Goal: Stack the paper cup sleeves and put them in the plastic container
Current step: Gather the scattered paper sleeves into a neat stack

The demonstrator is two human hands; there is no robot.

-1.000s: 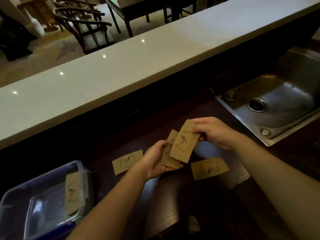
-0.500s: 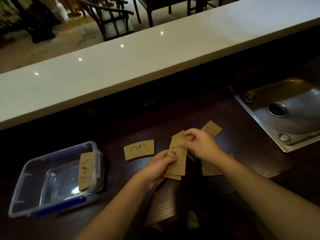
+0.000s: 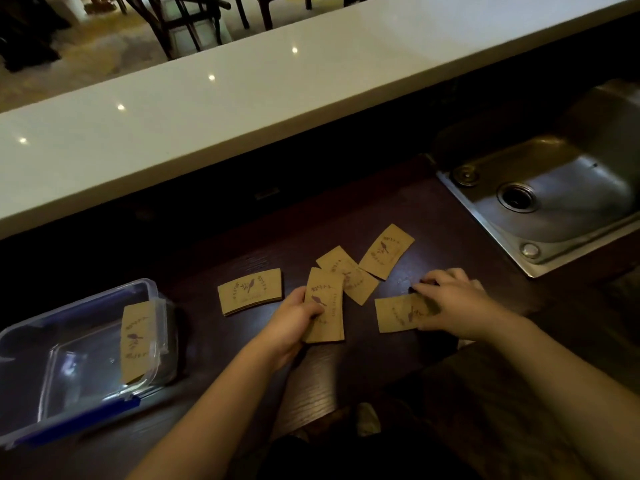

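Brown paper cup sleeves with a purple bird print lie on the dark wooden counter. My left hand (image 3: 294, 315) grips a small upright stack of sleeves (image 3: 325, 306). My right hand (image 3: 450, 299) rests with its fingers on a flat sleeve (image 3: 398, 313) on the counter. Loose sleeves lie to the left (image 3: 250, 291), in the middle (image 3: 353, 277) and farther back (image 3: 386, 251). The clear plastic container (image 3: 41, 341) with blue clips sits at the left. One sleeve (image 3: 136, 341) leans against its right wall.
A steel sink (image 3: 554, 202) is set into the counter at the right. A raised white bar top (image 3: 242, 98) runs across behind the work surface. Chairs and table legs stand beyond it.
My right hand left the stack and moved right and down onto a flat sleeve on the counter. My left hand keeps the stack, now lower. The camera tilted down.
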